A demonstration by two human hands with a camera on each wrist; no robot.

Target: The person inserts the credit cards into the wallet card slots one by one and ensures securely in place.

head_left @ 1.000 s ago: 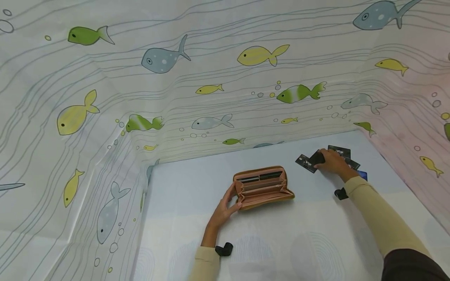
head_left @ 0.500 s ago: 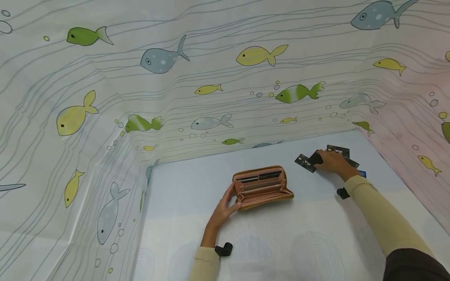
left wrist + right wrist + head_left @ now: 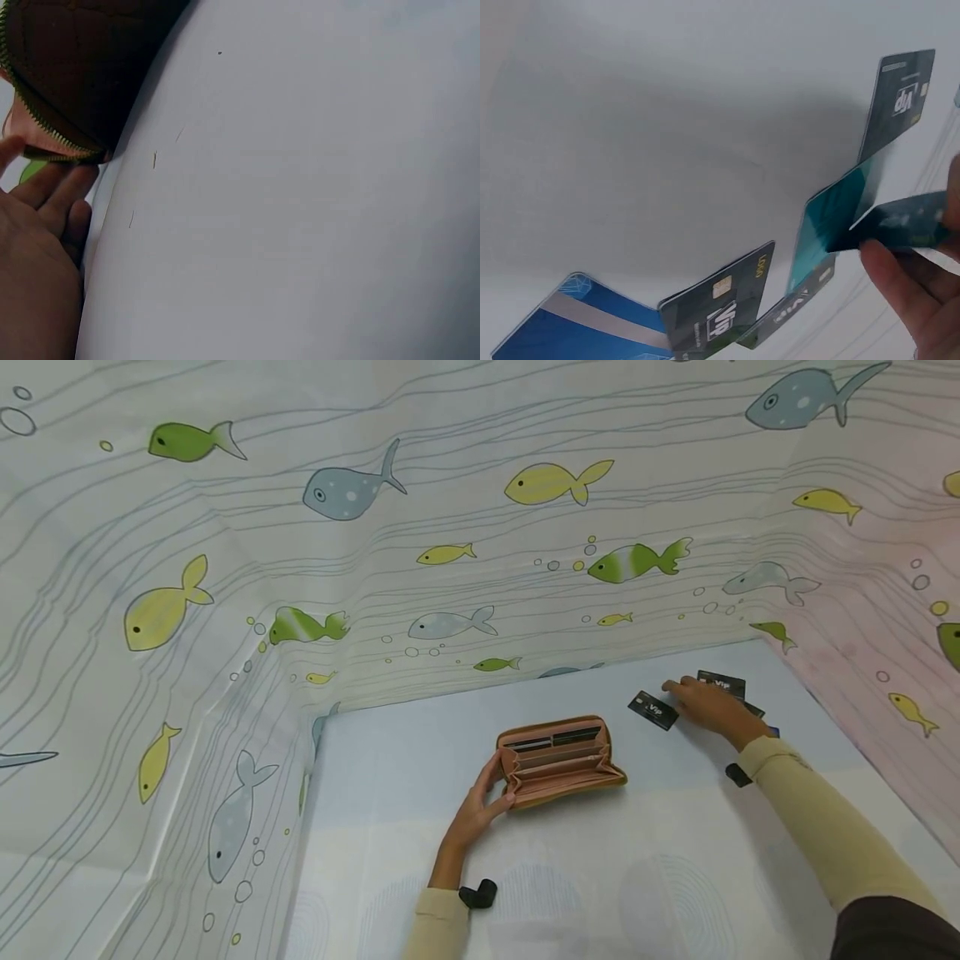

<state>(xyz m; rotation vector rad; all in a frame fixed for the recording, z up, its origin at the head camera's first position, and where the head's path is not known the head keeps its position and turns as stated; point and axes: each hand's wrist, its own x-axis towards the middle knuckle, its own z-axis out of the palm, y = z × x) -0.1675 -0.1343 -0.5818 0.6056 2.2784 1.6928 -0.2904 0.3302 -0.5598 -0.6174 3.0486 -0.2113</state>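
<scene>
A tan zip-around wallet (image 3: 558, 781) lies unzipped, with dark cards in its upper slots. My left hand (image 3: 474, 807) holds its left end, thumb at the lower corner and fingers behind the upper side. In the left wrist view the wallet's quilted outside (image 3: 90, 67) shows above the fingers. My right hand (image 3: 711, 708) is over the spread of cards at the right. In the right wrist view it pinches a dark card (image 3: 900, 223) between thumb and fingers, tilted above a teal card (image 3: 821, 217). The hand hides the pinched card in the head view.
A black VIP card (image 3: 653, 710) lies left of the right hand, another VIP card (image 3: 731, 682) behind it. The right wrist view also shows a black card with a chip (image 3: 720, 304) overlapping a blue card (image 3: 585, 326). Fish-printed sheeting (image 3: 442, 585) rises behind the table.
The dark card that stuck out past my right fingertips has gone from sight in the head view, leaving the left VIP card fully visible. My left hand and the wallet have stayed put.
</scene>
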